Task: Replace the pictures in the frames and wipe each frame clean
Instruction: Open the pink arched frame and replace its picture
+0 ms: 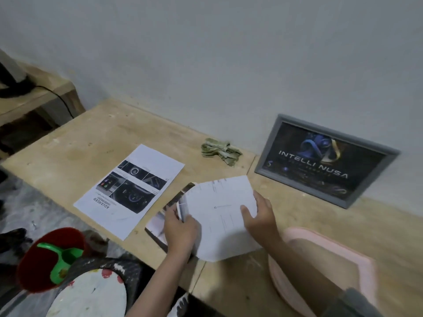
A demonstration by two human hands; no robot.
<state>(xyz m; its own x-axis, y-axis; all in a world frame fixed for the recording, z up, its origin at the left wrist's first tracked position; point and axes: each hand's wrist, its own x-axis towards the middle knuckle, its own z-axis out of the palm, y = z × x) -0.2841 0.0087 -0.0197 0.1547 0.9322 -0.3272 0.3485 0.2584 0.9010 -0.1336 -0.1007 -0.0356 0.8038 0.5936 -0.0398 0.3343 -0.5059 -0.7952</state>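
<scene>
Both my hands hold a white sheet of paper above a dark frame lying flat on the wooden table. My left hand grips the sheet's left edge, where it curls. Its right side is pinched by my right hand. The sheet hides most of the flat frame. Left of it lies a printed picture with dark car-interior photos. A grey frame with a dark "INTELLI NUSA" picture leans against the wall at the right. A crumpled greenish cloth lies near the wall.
A pink basin sits at the table's right front corner under my right forearm. Below the table's left edge stand a red bucket with a green scoop and a paint-spattered white lid. A wooden shelf with a black cable stands far left.
</scene>
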